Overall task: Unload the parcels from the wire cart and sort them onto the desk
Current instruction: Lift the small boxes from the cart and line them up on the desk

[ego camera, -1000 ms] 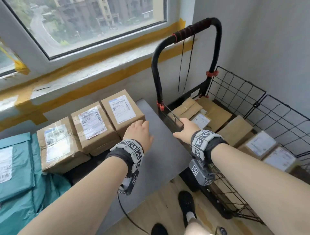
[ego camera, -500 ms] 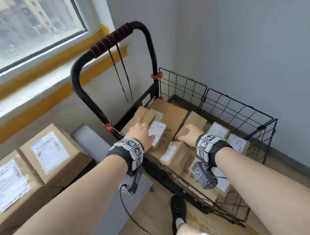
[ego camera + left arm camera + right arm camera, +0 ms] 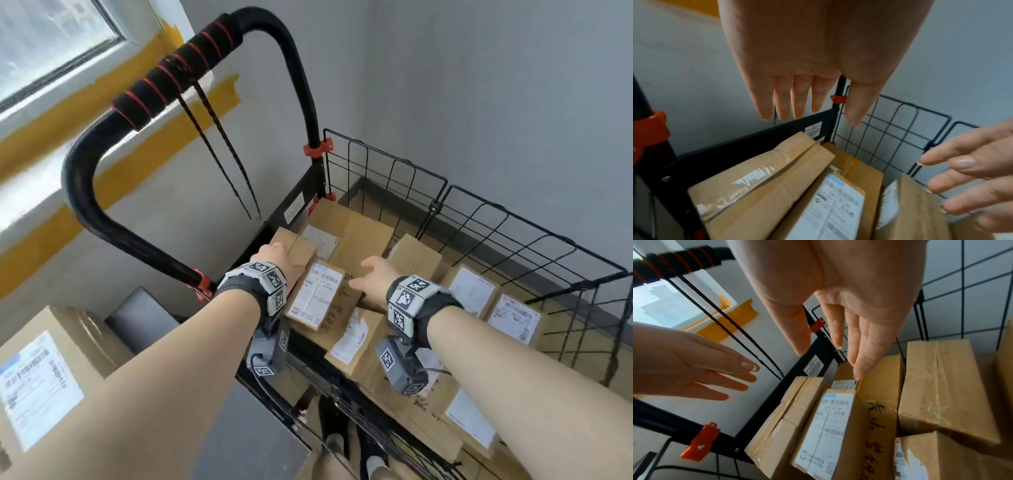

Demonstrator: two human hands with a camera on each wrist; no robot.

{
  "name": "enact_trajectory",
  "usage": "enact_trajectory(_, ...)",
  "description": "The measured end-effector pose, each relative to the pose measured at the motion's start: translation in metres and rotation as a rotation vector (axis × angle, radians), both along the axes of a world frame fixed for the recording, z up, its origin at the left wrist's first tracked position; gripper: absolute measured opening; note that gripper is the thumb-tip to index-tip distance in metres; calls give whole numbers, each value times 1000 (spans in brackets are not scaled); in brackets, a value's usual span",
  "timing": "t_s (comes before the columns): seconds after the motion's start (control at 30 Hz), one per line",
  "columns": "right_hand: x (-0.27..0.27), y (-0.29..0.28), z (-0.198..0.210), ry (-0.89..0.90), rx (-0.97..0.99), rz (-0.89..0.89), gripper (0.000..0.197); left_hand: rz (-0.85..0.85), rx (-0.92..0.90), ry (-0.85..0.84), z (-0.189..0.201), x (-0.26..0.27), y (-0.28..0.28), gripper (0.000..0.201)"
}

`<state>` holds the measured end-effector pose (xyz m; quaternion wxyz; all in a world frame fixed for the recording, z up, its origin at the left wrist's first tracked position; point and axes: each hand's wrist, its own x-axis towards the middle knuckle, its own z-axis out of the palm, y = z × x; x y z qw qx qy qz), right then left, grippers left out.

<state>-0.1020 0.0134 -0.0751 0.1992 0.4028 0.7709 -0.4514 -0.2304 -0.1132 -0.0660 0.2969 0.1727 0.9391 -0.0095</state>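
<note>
A second ago my left hand (image 3: 274, 255) lay on a box (image 3: 41, 370) on the desk (image 3: 239, 428) and my right hand (image 3: 375, 274) was only reaching the near rim of the cart (image 3: 479, 219). Since then I have turned right: the row of desk boxes has slid out to the left edge of the head view, and the cart fills it. Both hands have come over the parcels. Half a second ago they seemed to rest on them; now they hover flat, fingers straight, either side of the labelled parcel (image 3: 317, 294), holding nothing.
</note>
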Motion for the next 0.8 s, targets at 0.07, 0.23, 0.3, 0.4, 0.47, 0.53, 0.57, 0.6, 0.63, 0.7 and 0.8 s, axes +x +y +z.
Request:
enact_trajectory(0.07, -12, -1, -14, -19, -10, -9, 57, 12, -45, -32, -15, -21, 5, 57)
enact_trajectory(0.23, -41, -2, -49, -38, -45, -37, 57, 54, -121, -67, -64, -60, 23, 67)
enact_trajectory(0.3, -51, -2, -63, -37, -59, -54, 56, 76, -121, -70, -84, -66, 31, 76)
enact_trajectory(0.4, -60, -4, -77, -32, -88, -80, 53, 97, -164, -32, -105, -63, 37, 97)
enact_trajectory(0.47, -64, -5, -85, -30, -94, -102, 50, 80, -193, 60, -121, -63, 35, 89)
enact_trajectory(0.53, -66, -5, -91, -32, -111, -118, 49, 68, -196, 126, -130, -65, 32, 86)
enact_trajectory(0.57, -67, -5, -93, -32, -119, -123, 48, 54, -190, 129, -133, -66, 31, 90)
enact_trajectory(0.6, -67, -5, -96, -25, -121, -130, 48, 37, -187, 117, -133, -67, 31, 94)
enact_trajectory(0.63, -67, -5, -96, -25, -121, -134, 47, 24, -178, 107, -131, -67, 30, 97)
enact_trajectory(0.7, -64, -4, -96, -25, -119, -142, 47, 22, -153, 82, -123, -69, 29, 103)
enact_trajectory(0.8, -60, 0, -89, -18, -115, -143, 46, 75, -46, 44, -98, -66, 28, 110)
